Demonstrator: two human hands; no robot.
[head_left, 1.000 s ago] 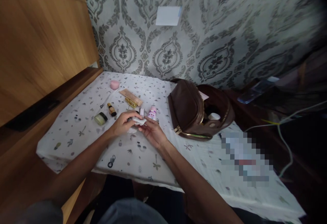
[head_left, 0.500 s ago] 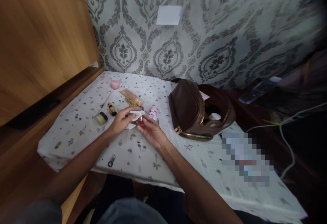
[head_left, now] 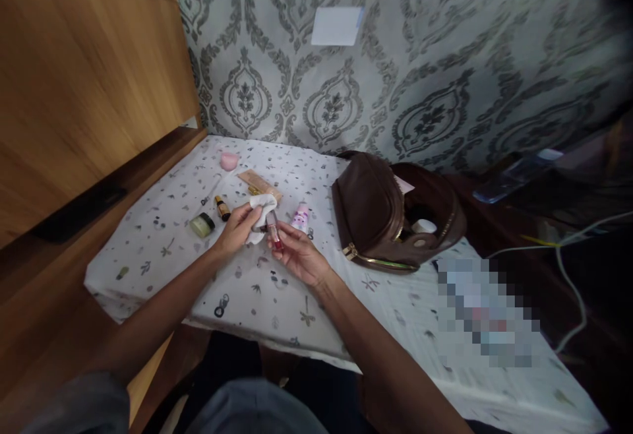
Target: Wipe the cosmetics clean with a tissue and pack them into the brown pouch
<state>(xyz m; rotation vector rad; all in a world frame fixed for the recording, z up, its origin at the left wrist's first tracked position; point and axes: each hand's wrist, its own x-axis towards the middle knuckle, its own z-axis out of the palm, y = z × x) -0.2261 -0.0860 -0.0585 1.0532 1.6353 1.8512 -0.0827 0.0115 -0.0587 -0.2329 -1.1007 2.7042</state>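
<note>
My left hand (head_left: 236, 229) holds a crumpled white tissue (head_left: 261, 209) pressed against the top of a small red-tinted bottle (head_left: 275, 234). My right hand (head_left: 299, 254) grips that bottle from below, holding it upright just above the patterned tablecloth (head_left: 163, 249). Both hands meet near the middle of the table, with small cosmetics lying just behind them.
Behind the hands lie a green jar (head_left: 202, 224), a small dark dropper bottle (head_left: 222, 208), a beige tube (head_left: 258, 183), a pink sponge (head_left: 229, 160) and a pink-white tube (head_left: 300, 217). An open brown bag (head_left: 376, 213) stands at right. A wooden panel (head_left: 84, 84) rises at left; cables (head_left: 568, 276) hang at right.
The right hand has lifted the red bottle upright into view, and the left hand has brought the tissue up onto its top. The view has shifted slightly left.
</note>
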